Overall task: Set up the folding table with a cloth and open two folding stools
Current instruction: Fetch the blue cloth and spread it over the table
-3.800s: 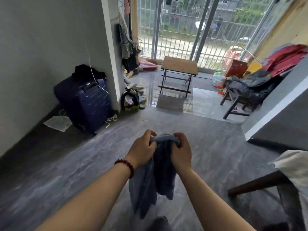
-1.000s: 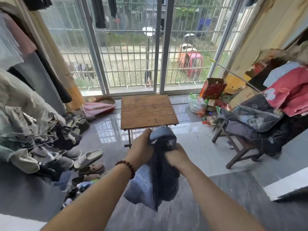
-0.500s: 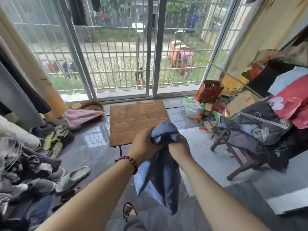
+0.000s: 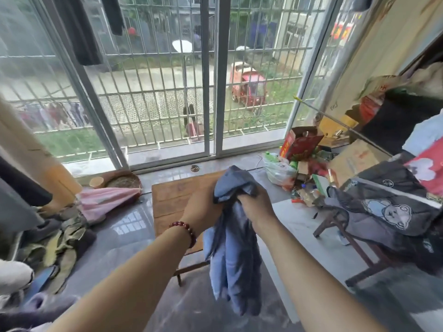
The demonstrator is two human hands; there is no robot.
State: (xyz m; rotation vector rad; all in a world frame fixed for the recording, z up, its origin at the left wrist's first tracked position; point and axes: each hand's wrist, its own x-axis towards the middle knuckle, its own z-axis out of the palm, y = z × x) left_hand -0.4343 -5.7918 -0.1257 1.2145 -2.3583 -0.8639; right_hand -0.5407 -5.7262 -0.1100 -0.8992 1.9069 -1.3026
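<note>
A bunched blue-grey cloth (image 4: 233, 259) hangs from both my hands above the near half of the wooden folding table (image 4: 172, 200). My left hand (image 4: 203, 212), with a red bead bracelet at the wrist, grips the cloth's top from the left. My right hand (image 4: 256, 204) grips it from the right, close beside the left. The table stands unfolded in front of the barred sliding window, its top bare. A dark wooden stool (image 4: 345, 238) at the right stands open under a pile of clothes. No second stool is plainly visible.
Piles of clothes and shoes (image 4: 55, 240) line the left floor, with a pink umbrella (image 4: 105, 202) and a basket beside the table. Bags, a red box (image 4: 299, 142) and clutter crowd the right. Glossy floor lies between table and stool.
I have walked from the back of the room up to the table; it now lies directly under my hands. Both hands kept their grip on the cloth throughout.
</note>
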